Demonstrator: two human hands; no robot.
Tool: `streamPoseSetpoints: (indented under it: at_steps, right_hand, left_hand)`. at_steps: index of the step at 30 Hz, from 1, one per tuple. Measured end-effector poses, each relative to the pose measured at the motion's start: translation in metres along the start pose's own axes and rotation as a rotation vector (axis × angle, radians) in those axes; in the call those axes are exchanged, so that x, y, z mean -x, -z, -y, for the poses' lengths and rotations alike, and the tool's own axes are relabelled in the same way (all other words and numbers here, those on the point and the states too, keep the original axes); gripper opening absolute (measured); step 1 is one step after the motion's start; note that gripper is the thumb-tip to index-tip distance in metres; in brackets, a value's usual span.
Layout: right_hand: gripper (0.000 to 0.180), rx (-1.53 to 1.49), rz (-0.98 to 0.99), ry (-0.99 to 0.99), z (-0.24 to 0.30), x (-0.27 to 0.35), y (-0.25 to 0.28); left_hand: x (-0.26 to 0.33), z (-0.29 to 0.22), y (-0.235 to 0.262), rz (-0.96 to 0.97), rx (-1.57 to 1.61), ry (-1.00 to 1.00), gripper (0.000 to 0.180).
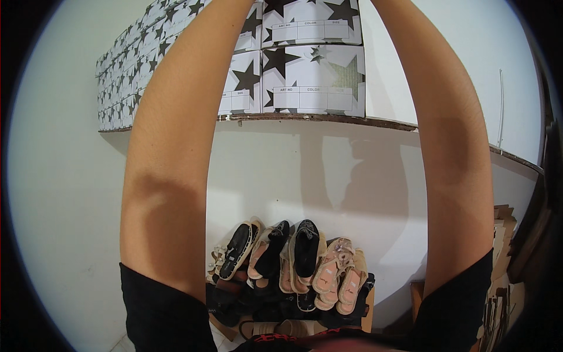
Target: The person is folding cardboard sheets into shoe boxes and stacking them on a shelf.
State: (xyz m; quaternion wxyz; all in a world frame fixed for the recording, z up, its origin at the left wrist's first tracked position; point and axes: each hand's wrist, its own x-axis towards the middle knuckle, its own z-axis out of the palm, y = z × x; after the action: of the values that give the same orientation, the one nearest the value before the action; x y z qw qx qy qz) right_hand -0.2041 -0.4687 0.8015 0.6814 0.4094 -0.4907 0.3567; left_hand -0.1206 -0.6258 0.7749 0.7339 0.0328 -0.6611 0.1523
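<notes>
Both my arms reach up past the top edge of the head view, bare below black sleeves, and neither my left hand nor my right hand shows. Between the forearms, white shoe boxes with black stars (313,79) are stacked on a wall shelf (316,119). The left forearm covers part of the row, and more star-printed boxes (120,88) continue to its left. Whether my hands touch a box cannot be seen.
Below the shelf lies a pile of sandals and slip-on shoes, with black pairs (306,249) and pink-soled ones (337,276). Flattened cardboard (501,258) stands at the right. A shelf edge (516,159) runs along the right wall.
</notes>
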Motion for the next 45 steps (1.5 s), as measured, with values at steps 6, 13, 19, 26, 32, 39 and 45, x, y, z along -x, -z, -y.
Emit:
streamPoseSetpoints:
  at_steps: [6, 13, 19, 26, 32, 39, 45]
  right_hand:
    - [0.034, 0.584, 0.204, 0.309, -0.008, 0.016, 0.011]
    - [0.033, 0.536, 0.323, 0.223, 0.001, 0.021, 0.028]
    - [0.054, 0.390, 0.256, -0.183, 0.038, 0.042, 0.055]
    - [0.060, 0.527, 0.374, -0.021, 0.048, 0.081, 0.115]
    - [0.051, 0.665, 0.497, 0.126, 0.042, 0.105, 0.209]
    - [0.040, 0.897, 0.842, 0.024, 0.019, 0.153, 0.353]
    - [0.036, 1.094, 1.186, -0.091, -0.016, 0.220, 0.517]
  left_hand:
    - [0.001, -0.005, -0.013, 0.175, 0.020, 0.050, 0.093]
    - [0.017, -0.013, 0.010, 0.252, 0.013, 0.005, 0.085]
    - [0.031, -0.023, 0.056, 0.301, -0.056, 0.046, 0.081]
    - [0.068, -0.073, 0.071, 0.202, 0.010, 0.012, 0.073]
    - [0.098, -0.160, 0.096, -0.103, -0.024, -0.072, 0.063]
    - [0.134, -0.268, 0.116, -0.232, 0.332, 0.008, 0.050]
    - [0.186, -0.385, 0.132, 0.013, 0.902, 0.001, 0.030]
